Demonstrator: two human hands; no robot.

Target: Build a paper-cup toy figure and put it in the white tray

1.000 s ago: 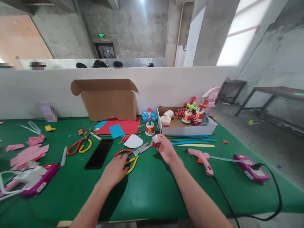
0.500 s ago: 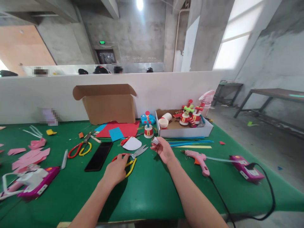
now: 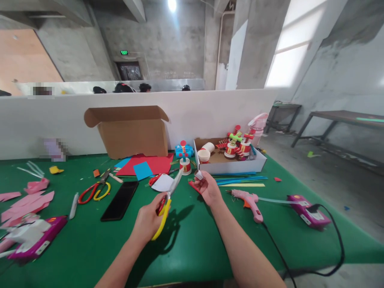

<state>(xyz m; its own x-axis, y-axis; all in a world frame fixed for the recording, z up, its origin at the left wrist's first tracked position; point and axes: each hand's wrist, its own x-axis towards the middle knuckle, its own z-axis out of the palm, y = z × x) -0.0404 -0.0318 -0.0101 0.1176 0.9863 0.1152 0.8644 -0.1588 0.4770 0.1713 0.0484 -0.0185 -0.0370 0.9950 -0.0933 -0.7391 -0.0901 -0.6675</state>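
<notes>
My left hand (image 3: 146, 221) is closed around the handles of a pair of scissors (image 3: 165, 214), one handle red and one yellow. The blades point up and away from me, above the green tabletop. Between the fingertips of my right hand (image 3: 210, 191) is a small white piece of paper (image 3: 199, 175). A narrow red piece (image 3: 194, 186) shows beside these fingers; whether they hold it I cannot tell. Behind the scissors lies a white rounded paper (image 3: 162, 183). A red-and-white paper cup figure (image 3: 185, 165) stands farther back.
On the right lie a pink glue gun (image 3: 248, 200) and a purple power strip (image 3: 309, 211). Blue strips (image 3: 243, 179) lie before a white box (image 3: 234, 167) holding cup figures. Left of my hands are a black phone (image 3: 120, 201), a second pair of scissors (image 3: 95, 191) and pink scraps (image 3: 25, 206).
My left hand has lifted the scissors from the table and turned their blades upward and away. My right hand still pinches the white paper; the red piece now shows beside it.
</notes>
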